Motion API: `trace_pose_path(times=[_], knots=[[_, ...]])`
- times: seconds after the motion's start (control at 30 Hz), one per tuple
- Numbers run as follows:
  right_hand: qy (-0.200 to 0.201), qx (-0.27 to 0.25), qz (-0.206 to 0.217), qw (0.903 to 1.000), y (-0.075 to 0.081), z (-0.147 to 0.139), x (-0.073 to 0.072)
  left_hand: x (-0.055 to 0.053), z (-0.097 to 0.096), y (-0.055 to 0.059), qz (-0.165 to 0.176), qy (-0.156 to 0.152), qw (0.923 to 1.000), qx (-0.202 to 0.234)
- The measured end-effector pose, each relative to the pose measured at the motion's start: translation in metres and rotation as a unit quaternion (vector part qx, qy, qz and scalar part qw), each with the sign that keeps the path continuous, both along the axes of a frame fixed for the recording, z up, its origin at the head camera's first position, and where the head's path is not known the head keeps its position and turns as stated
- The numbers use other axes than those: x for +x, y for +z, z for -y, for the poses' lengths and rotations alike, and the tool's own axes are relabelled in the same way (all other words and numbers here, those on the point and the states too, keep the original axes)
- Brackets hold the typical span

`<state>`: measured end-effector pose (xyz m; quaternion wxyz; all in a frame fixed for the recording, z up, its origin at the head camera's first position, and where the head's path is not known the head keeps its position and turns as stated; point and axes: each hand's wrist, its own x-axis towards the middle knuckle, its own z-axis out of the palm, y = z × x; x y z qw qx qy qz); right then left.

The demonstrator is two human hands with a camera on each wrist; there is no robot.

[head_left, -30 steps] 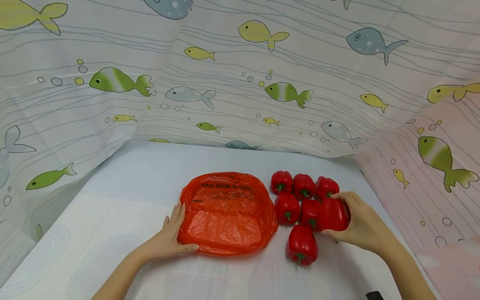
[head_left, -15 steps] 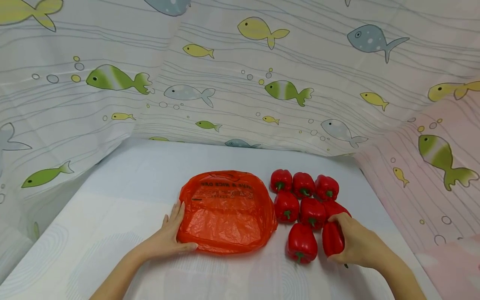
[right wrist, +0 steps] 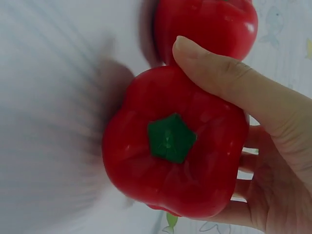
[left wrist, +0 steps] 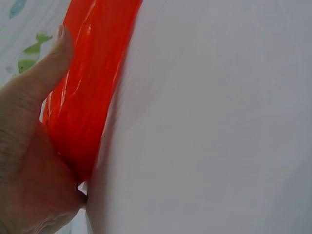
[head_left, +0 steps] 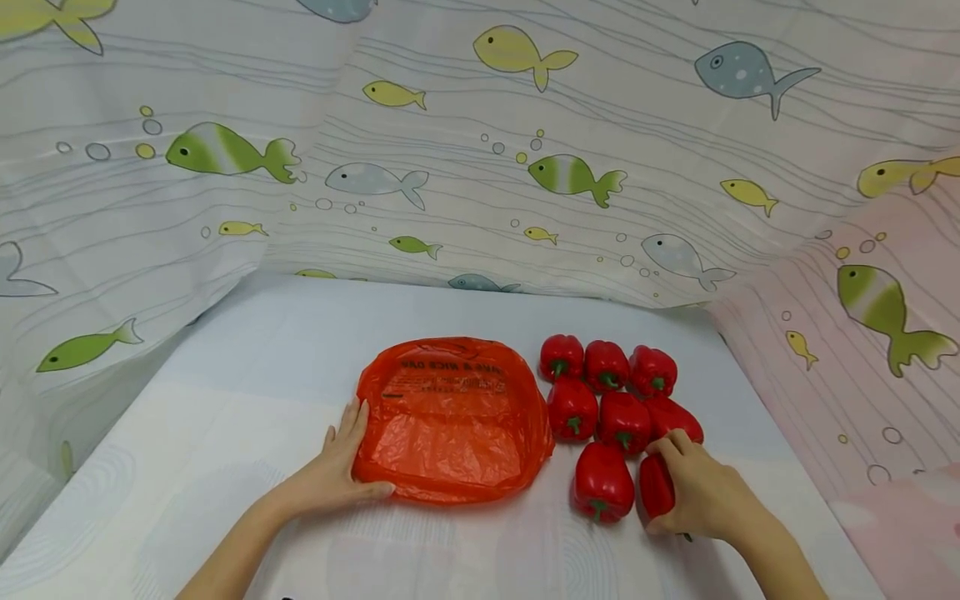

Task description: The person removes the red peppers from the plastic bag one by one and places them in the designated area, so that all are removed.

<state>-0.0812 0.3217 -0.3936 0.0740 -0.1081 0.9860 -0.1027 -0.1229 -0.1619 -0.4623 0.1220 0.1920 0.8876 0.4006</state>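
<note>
An orange plastic bag (head_left: 450,454) lies with its mouth spread open and faint dark print on its far inner side. My left hand (head_left: 333,467) rests against its left edge, fingers straight along the side and thumb by the front rim. The left wrist view shows the bag's orange side (left wrist: 92,92) against my palm. My right hand (head_left: 705,492) grips a red bell pepper (head_left: 656,485) low over the table, thumb in front and fingers around its far side. Its green stem (right wrist: 171,138) faces the right wrist camera. Left of it stands another bell pepper (head_left: 602,482).
Several more red bell peppers (head_left: 625,421) cluster behind, right of the bag. One pepper (head_left: 675,417) lies on its side at the cluster's right. The white patterned tablecloth (head_left: 465,550) covers the table, and a fish-print curtain (head_left: 450,133) hangs behind it.
My right hand has brought its bell pepper from the cluster's right side toward me, beside the front pepper. My left hand has stayed at the bag's edge.
</note>
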Motion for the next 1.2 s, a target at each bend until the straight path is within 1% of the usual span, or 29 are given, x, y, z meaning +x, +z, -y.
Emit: trace_pose_path(times=[0.1,0.2,0.3,0.53,0.63,0.8,0.97,1.07,1.2], knots=[[-0.008,0.003,0.013,0.9999,-0.001,0.001,0.000,0.001,-0.001,0.002,-0.003,-0.001,1.0000,0.002],[-0.012,0.008,0.016,0.9998,-0.002,0.001,0.000,0.001,-0.002,0.002,-0.006,-0.004,1.0000,0.007],[-0.011,0.013,0.017,0.9997,-0.003,0.001,0.001,0.002,-0.002,0.001,-0.007,-0.005,0.9999,0.006],[-0.006,0.013,0.045,0.9989,-0.002,-0.002,0.004,0.003,-0.003,0.000,-0.015,-0.003,0.9999,0.004],[-0.010,0.013,0.052,0.9985,0.000,-0.002,0.005,0.003,-0.002,0.000,-0.015,-0.003,0.9999,0.003],[-0.011,0.013,0.053,0.9984,0.006,-0.002,0.005,0.003,-0.002,-0.001,-0.013,-0.001,0.9999,0.005],[0.000,0.012,0.054,0.9985,0.014,-0.004,0.007,0.002,-0.003,-0.002,-0.010,-0.002,0.9999,0.011],[0.006,0.007,0.061,0.9981,0.020,-0.003,0.008,0.003,-0.003,-0.001,-0.011,-0.004,0.9999,0.012],[0.009,0.003,0.070,0.9975,0.029,0.001,0.008,0.003,-0.004,0.002,-0.018,-0.006,0.9998,0.002]])
